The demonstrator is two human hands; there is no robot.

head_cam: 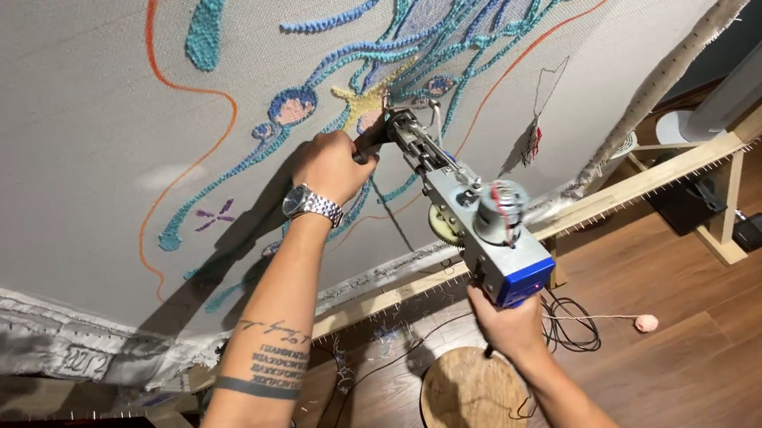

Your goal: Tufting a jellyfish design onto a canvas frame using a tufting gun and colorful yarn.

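Note:
A silver and blue tufting gun (471, 215) presses its tip against a stretched white cloth (45, 121) bearing a tufted pattern in teal, blue, pink and yellow yarn (432, 1). My left hand (331, 165), with a metal wristwatch, grips the gun's front handle close to the cloth. My right hand (505, 321) holds the blue rear grip from below. A thin yarn strand (601, 317) runs from the gun to a small pink yarn ball (647, 323) on the floor.
The cloth is stretched on a wooden frame (679, 167) edged with nail strips. A round wooden stool (473, 398) stands below my hands. Black cables (572, 326) lie on the wooden floor, and a black box (758, 230) sits by the frame's foot.

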